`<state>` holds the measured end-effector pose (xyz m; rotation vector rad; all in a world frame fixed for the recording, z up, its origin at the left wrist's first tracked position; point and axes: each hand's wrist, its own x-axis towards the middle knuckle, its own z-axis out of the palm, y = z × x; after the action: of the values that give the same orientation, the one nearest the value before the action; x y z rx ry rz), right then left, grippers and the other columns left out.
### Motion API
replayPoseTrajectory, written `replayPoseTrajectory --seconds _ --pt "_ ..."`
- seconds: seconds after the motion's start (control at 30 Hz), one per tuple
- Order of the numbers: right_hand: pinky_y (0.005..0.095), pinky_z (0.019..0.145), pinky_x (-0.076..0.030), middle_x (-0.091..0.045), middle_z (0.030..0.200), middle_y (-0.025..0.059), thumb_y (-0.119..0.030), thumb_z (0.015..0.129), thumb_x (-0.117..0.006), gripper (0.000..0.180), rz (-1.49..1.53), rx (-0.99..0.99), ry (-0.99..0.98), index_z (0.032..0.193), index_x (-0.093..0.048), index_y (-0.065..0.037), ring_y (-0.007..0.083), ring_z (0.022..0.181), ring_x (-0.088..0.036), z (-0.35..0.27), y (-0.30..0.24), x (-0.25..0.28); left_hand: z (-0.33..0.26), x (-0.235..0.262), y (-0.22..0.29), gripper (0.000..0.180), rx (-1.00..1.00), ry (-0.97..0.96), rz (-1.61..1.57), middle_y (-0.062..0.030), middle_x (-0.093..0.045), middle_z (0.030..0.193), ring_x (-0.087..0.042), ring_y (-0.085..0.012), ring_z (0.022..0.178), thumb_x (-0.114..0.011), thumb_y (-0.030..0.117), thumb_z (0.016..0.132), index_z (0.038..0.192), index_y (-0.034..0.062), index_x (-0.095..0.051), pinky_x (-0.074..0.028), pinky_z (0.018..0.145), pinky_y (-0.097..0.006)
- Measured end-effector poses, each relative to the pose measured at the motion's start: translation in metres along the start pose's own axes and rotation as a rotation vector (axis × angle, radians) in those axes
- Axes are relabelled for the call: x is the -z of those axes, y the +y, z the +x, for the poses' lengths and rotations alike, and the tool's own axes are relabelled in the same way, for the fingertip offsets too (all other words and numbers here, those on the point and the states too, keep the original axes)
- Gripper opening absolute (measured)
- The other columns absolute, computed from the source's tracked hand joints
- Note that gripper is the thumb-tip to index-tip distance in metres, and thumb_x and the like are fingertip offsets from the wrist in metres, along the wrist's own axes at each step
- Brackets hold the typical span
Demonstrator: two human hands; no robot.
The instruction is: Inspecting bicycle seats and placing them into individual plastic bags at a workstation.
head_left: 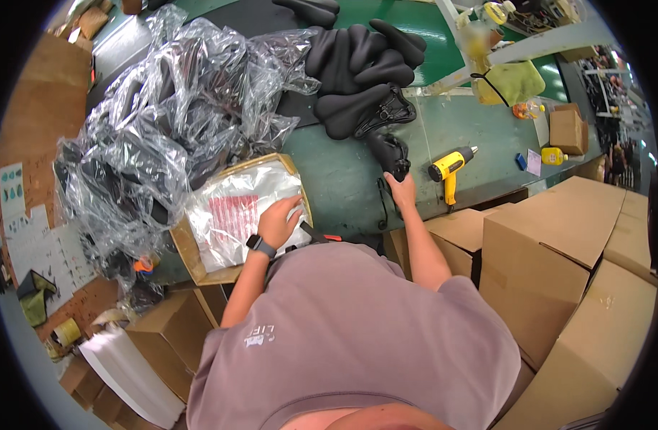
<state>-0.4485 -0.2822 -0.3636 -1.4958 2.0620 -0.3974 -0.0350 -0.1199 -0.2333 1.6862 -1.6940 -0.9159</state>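
Observation:
My right hand (402,192) grips a black bicycle saddle (387,150) by its near end, low over the green worktable. Beyond it lies a heap of bare black saddles (354,107), one with its underside rails showing. Over a stack of clear plastic bags (232,215) with red print, my left hand (277,223) hovers or rests, fingers loosely apart and nothing visible in them. Those bags sit in a shallow cardboard box (182,240). To the left rises a big pile of saddles wrapped in clear plastic (178,107).
A yellow and black heat gun (451,168) lies right of my right hand, near the table edge. Large cardboard boxes (544,222) crowd the right side. A white frame post (454,29), a yellow-green cloth (512,84) and a small carton (567,130) stand farther right.

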Motion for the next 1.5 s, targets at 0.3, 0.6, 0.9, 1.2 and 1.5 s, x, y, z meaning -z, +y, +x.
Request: replayPoseTrajectory --seconds 0.3,0.6,0.9,1.2,1.5 --pt "0.0343 0.054 -0.058 -0.073 0.093 0.0135 -0.074 0.112 -0.044 0.076 1.399 -0.719 -0.694 0.130 -0.067 -0.004 0.0232 0.068 -0.070 -0.213 -0.212 0.105 0.025 -0.003 0.179 0.059 -0.948 -0.172 -0.101 -0.0104 -0.070 0.148 -0.058 -0.0326 0.149 -0.080 0.043 0.094 0.142 0.0097 -0.071 -0.037 0.131 -0.055" --pt "0.0276 0.035 -0.037 -0.052 0.069 0.0125 -0.084 0.110 -0.033 0.095 1.396 -0.486 -1.648 0.145 -0.057 0.001 0.0157 0.038 -0.042 -0.301 -0.218 0.128 0.025 0.139 0.142 0.032 -0.381 0.209 0.337 -0.0147 -0.075 0.136 -0.073 -0.0400 0.122 -0.067 0.030 0.104 0.126 0.0089 -0.076 -0.060 0.102 -0.052" --pt "0.0297 0.037 -0.040 -0.062 0.076 0.0173 -0.082 0.111 -0.037 0.096 1.208 -0.196 -1.570 0.142 -0.054 0.007 0.0167 0.040 -0.047 -0.333 -0.228 0.117 -0.044 -0.013 -0.099 0.038 0.377 0.225 0.151 -0.0248 -0.081 0.117 -0.077 -0.0474 0.111 -0.065 0.041 0.105 0.123 0.0125 -0.083 -0.060 0.094 -0.059" --pt "0.0377 0.092 -0.059 -0.074 0.110 0.0055 -0.009 0.085 -0.096 0.069 0.309 0.395 -0.642 0.142 -0.058 0.001 0.0193 0.097 -0.072 -0.323 -0.095 0.088 -0.080 -0.122 -0.156 0.029 0.457 0.295 0.124 -0.0193 -0.079 0.111 -0.075 -0.0422 0.105 -0.068 0.034 0.107 0.105 0.0074 -0.079 -0.058 0.091 -0.055" --pt "0.0355 0.074 -0.060 -0.075 0.103 0.0091 -0.017 0.106 -0.078 0.047 0.548 0.072 -0.711 0.144 -0.055 -0.002 0.0164 0.078 -0.072 -0.336 -0.106 0.016 -0.110 -0.102 -0.145 0.030 0.510 0.418 -0.112 -0.0243 -0.079 0.112 -0.075 -0.0459 0.105 -0.057 0.029 0.112 0.114 0.0079 -0.078 -0.057 0.092 -0.058"
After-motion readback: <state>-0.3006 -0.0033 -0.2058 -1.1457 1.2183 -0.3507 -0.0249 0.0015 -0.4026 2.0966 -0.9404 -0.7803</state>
